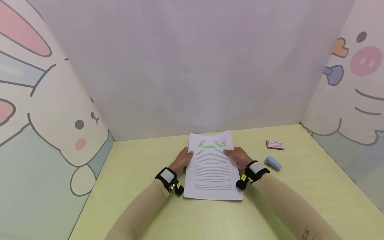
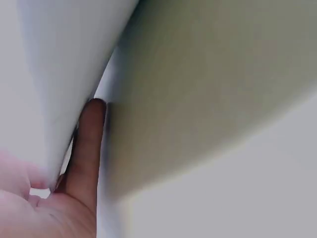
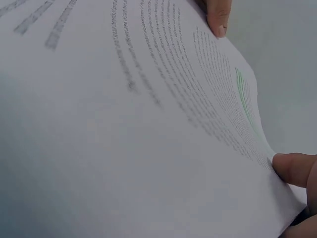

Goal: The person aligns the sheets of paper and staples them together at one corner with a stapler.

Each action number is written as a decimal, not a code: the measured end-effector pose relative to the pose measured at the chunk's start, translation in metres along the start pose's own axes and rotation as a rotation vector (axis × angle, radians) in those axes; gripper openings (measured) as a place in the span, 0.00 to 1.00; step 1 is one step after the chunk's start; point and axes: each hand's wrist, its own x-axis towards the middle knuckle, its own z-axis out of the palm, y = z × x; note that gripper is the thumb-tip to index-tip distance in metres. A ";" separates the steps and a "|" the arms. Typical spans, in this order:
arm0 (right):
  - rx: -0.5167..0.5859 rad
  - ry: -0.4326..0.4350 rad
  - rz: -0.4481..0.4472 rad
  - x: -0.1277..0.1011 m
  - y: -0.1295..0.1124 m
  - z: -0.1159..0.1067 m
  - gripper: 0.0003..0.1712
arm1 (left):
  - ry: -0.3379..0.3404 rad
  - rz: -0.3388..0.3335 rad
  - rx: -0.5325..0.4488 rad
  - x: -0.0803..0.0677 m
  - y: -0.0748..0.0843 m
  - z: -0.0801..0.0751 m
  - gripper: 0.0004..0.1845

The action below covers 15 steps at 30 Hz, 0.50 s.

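Observation:
A stack of printed paper (image 1: pixel 211 166) with green highlighted lines near its top lies in the middle of the yellow-green table (image 1: pixel 135 173). My left hand (image 1: pixel 182 159) holds the stack's left edge, thumb on top. My right hand (image 1: pixel 237 156) holds the right edge the same way. In the left wrist view a finger (image 2: pixel 86 148) lies under the raised sheets (image 2: pixel 54 74). The right wrist view shows the printed page (image 3: pixel 148 124) with my right thumb (image 3: pixel 294 168) pressing its edge and the left thumb (image 3: pixel 218 17) on the far side.
A small blue stapler (image 1: pixel 272 163) lies on the table right of my right wrist. A red and white box (image 1: pixel 275 144) sits behind it. Cartoon-printed walls close in the table at the left, back and right.

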 end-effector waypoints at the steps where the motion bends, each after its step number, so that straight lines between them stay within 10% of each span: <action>1: -0.015 0.002 0.002 0.000 -0.001 -0.001 0.24 | -0.018 -0.012 0.009 0.000 0.002 -0.004 0.17; 15: -0.093 0.131 0.091 0.005 -0.001 -0.018 0.24 | -0.127 -0.118 0.059 -0.003 0.009 -0.034 0.14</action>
